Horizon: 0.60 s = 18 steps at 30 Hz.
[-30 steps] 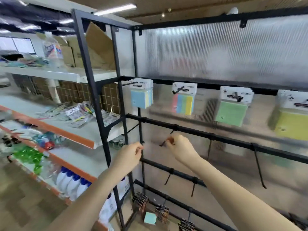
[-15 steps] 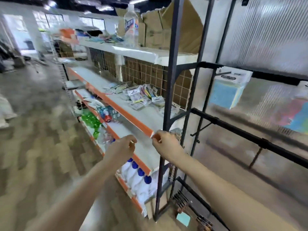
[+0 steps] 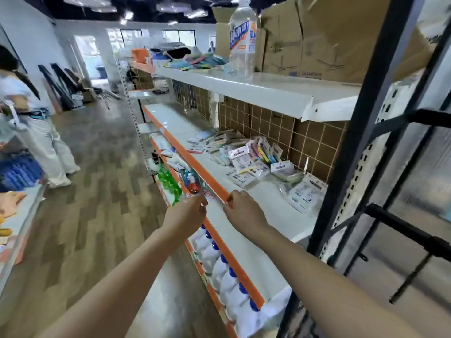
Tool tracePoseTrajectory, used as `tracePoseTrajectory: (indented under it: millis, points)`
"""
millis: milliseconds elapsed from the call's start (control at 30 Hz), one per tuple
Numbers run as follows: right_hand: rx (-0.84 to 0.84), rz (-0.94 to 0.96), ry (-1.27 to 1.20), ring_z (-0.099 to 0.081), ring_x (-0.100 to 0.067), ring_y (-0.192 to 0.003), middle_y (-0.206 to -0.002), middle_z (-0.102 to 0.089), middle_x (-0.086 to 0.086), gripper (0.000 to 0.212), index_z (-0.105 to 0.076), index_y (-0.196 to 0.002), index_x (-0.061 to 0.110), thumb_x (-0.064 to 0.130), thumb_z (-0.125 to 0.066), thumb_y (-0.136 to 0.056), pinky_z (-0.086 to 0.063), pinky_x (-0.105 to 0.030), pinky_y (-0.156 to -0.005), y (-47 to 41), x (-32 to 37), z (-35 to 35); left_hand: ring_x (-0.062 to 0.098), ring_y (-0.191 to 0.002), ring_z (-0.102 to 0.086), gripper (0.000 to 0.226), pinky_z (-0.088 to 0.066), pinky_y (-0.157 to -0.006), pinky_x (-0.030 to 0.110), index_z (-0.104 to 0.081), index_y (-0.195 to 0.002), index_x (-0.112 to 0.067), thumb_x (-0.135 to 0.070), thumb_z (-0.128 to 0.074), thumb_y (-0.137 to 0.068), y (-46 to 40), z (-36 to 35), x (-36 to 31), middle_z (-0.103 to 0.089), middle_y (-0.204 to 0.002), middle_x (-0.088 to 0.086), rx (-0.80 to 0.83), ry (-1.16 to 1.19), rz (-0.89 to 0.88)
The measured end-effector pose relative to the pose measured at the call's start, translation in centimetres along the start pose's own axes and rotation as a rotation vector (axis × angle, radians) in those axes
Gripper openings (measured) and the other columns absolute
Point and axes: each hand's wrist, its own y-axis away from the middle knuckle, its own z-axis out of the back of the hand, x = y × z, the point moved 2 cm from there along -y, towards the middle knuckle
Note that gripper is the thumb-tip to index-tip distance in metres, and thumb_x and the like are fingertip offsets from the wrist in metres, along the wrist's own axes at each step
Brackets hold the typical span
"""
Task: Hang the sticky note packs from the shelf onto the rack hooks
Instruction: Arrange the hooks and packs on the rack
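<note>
The view has swung from the black metal rack (image 3: 361,132) to the white, orange-edged shelf (image 3: 246,230). Both the left hand (image 3: 189,213) and right hand (image 3: 240,211), fingers loosely curled, hold nothing above its edge. Flat plastic-wrapped sticky note packs (image 3: 253,162) lie scattered farther back.

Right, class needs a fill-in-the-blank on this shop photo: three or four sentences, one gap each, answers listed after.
1. The sticky note packs lie in a loose pile on the ____ shelf, against the brown grid backing.
2. Both hands, the left hand and the right hand, hold ____.
3. The front edge strip of that shelf is coloured ____.
4. The clear bottle stands upright on the ____ shelf, beside the cardboard boxes.

Missing words: middle; nothing; orange; top
</note>
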Motion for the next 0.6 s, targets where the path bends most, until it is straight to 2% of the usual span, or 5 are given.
tracePoseTrajectory:
  millis: [267, 400, 600]
  points:
    - [0.06, -0.061, 0.079, -0.056, -0.029, -0.103, -0.115, -0.056, -0.011, 0.027, -0.056, -0.111, 0.009, 0.028, -0.044, -0.096, -0.049, -0.041, -0.086, -6.6, -1.7, -2.6, 0.025, -0.106, -0.059, 0.03, -0.045, -0.07, 0.031, -0.054, -0.122, -0.022, -0.02, -0.042, -0.095, -6.6, -1.9, 1.1, -0.061, -0.122, 0.002, 0.036, -0.028, -0.034]
    - [0.045, -0.1, 0.093, -0.053, -0.03, -0.11, -0.12, -0.055, -0.012, 0.028, -0.056, -0.114, 0.009, 0.026, -0.044, -0.096, -0.048, -0.041, -0.088, -9.5, -3.1, -3.6, 0.024, -0.11, -0.058, 0.033, -0.043, -0.07, 0.03, -0.054, -0.124, -0.024, -0.02, -0.041, -0.094, -10.4, -3.9, 1.4, -0.06, -0.125, 0.001, 0.071, -0.015, -0.069]
    - [0.023, -0.21, 0.139, -0.051, -0.032, -0.113, -0.122, -0.052, -0.012, 0.027, -0.054, -0.115, 0.008, 0.023, -0.044, -0.094, -0.045, -0.039, -0.087, -15.3, -5.3, -5.0, 0.028, -0.101, -0.061, 0.032, -0.047, -0.069, 0.032, -0.055, -0.12, -0.022, -0.021, -0.04, -0.092, -17.7, -7.0, 1.4, -0.063, -0.117, 0.006, 0.119, -0.012, -0.182]
